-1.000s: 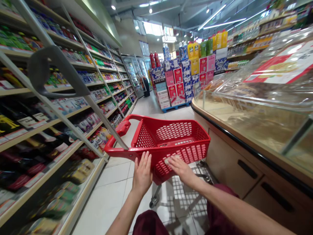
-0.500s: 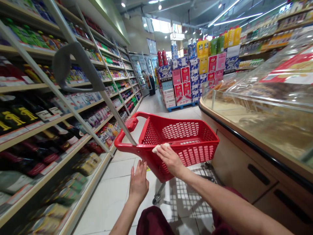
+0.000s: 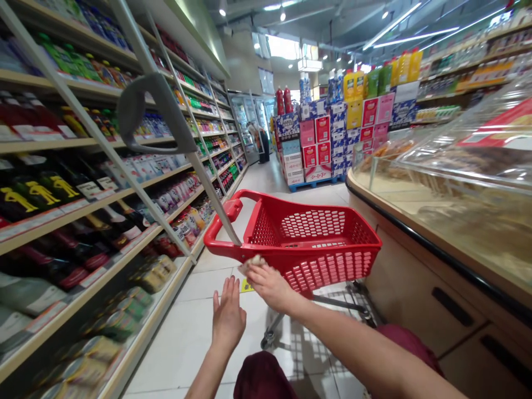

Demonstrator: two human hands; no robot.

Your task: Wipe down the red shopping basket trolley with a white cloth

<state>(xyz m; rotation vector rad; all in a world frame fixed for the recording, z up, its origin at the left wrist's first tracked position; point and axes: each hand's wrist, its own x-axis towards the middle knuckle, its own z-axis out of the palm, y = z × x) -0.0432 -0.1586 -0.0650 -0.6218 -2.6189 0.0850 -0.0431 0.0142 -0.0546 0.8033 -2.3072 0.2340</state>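
Note:
A red plastic shopping basket cart (image 3: 328,263) with perforated sides stands before me on metal legs with casters. My right hand (image 3: 268,285) presses a pale, crumpled cloth (image 3: 252,264) against the basket's near outer side, just below the rim by the handle end. Fingers lie over the cloth. Off to the left of it, my left hand (image 3: 229,316) hovers above the floor with fingers stretched out, holding nothing. A slanted metal pole rises from the cart's left end to a grey loop handle (image 3: 155,113).
Shelves of bottles and cans (image 3: 103,221) line the left side. A counter with clear plastic covers (image 3: 436,221) runs along the right. Stacked drink cartons (image 3: 318,141) stand on a blue pallet ahead. Farther back is a person (image 3: 263,144) in the aisle.
My right hand has slid the cloth left and slightly down along the basket's side. My left hand has shifted a little left. The view has turned slightly left.

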